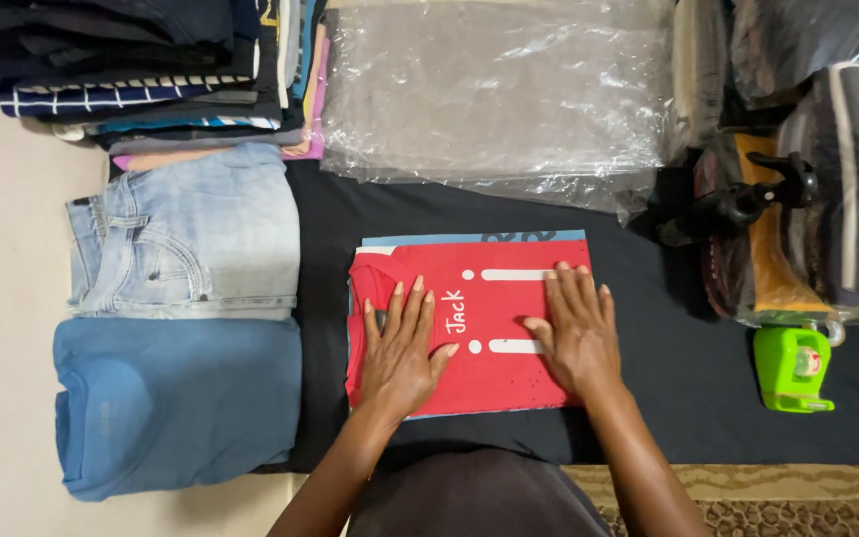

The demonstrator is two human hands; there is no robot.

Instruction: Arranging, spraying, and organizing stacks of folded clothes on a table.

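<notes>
A folded red shirt [489, 383] with white markings lies on a black cloth [668, 358], resting on a light blue board or garment whose edge [429, 240] shows behind it. My left hand [400, 350] lies flat on the shirt's left half, fingers spread. My right hand [575, 333] presses flat on its right half. Neither hand holds anything.
Folded pale jeans [186, 234] and a folded blue shirt [176, 403] lie at left. A stack of folded clothes [141, 70] sits at back left. Clear plastic bags [494, 94] lie behind. Bagged garments [827, 189] and a green tape dispenser [792, 370] are at right.
</notes>
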